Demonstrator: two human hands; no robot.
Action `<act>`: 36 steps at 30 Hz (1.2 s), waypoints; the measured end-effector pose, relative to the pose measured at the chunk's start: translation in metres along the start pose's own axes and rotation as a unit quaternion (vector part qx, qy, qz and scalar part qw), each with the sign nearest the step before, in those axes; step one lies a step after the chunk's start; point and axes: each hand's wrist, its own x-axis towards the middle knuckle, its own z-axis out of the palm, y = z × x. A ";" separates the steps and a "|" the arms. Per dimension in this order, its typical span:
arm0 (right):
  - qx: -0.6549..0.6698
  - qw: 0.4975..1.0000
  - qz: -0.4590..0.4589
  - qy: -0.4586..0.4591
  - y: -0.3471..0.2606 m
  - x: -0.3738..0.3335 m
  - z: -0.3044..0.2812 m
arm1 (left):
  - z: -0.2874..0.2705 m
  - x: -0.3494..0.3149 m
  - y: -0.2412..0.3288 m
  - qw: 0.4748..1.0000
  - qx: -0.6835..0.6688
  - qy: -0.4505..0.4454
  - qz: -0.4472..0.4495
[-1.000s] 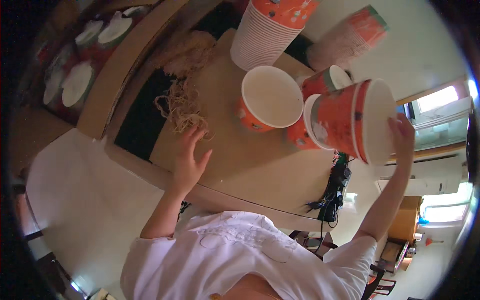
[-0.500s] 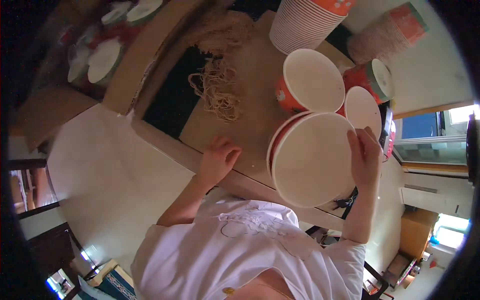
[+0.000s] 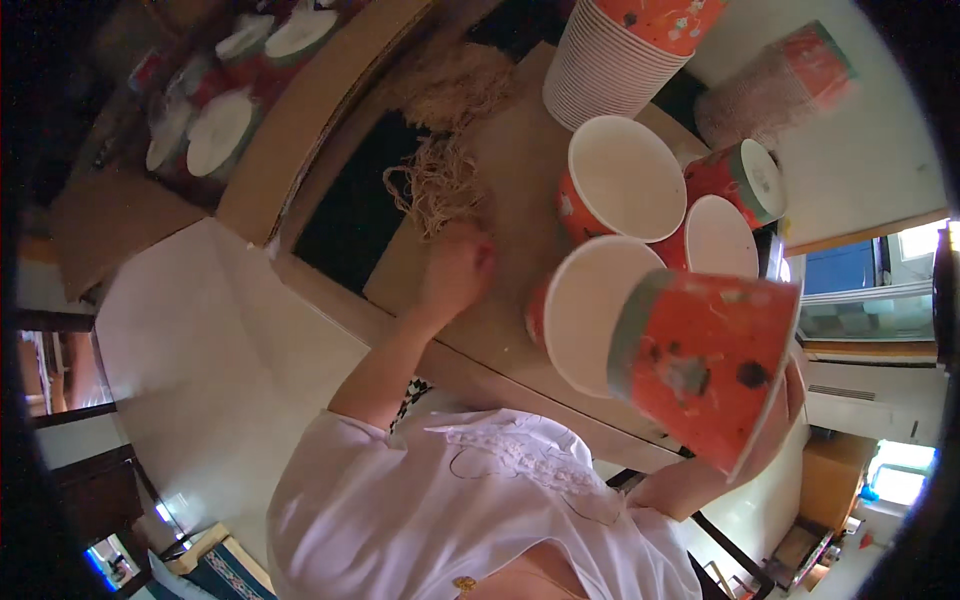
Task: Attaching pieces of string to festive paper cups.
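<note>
My right hand (image 3: 787, 402) is closed on the rim side of a red paper bucket (image 3: 700, 365). The bucket lies tilted on its side in the air, its green-banded base toward the left. It partly covers a white-lined paper bucket (image 3: 590, 300) that stands behind it with its mouth toward me. My left hand (image 3: 458, 268) is over the cardboard just below a tangle of tan shredded paper strands (image 3: 440, 185). Its fingers are curled in and slightly blurred; whatever they may hold is hidden.
Another open bucket (image 3: 627, 178) and a smaller one (image 3: 720, 238) stand beyond. A red bucket (image 3: 738, 182) lies on its side. A tall nested stack (image 3: 615, 70) rises at the back, with a wrapped stack (image 3: 770, 90) to its right. A cardboard box flap (image 3: 310, 120) edges the left.
My right hand has lifted the front bucket off another and turned it on its side, to the right. My left hand has moved farther away, up toward the paper strands.
</note>
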 end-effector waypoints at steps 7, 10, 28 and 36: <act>-0.130 0.977 -0.171 -0.001 0.007 -0.002 -0.028 | -0.051 0.067 -0.006 0.918 -0.379 0.016 -0.116; -0.152 0.968 -0.197 0.008 0.005 -0.004 -0.031 | -0.084 0.081 -0.004 0.879 -0.458 0.052 -0.123; -0.117 0.986 0.056 -0.105 0.039 0.040 -0.102 | -0.245 0.203 0.056 0.810 -0.526 0.252 0.050; -0.238 0.964 -0.049 -0.105 0.093 0.047 -0.074 | -0.153 0.133 0.071 0.912 -0.395 0.109 0.031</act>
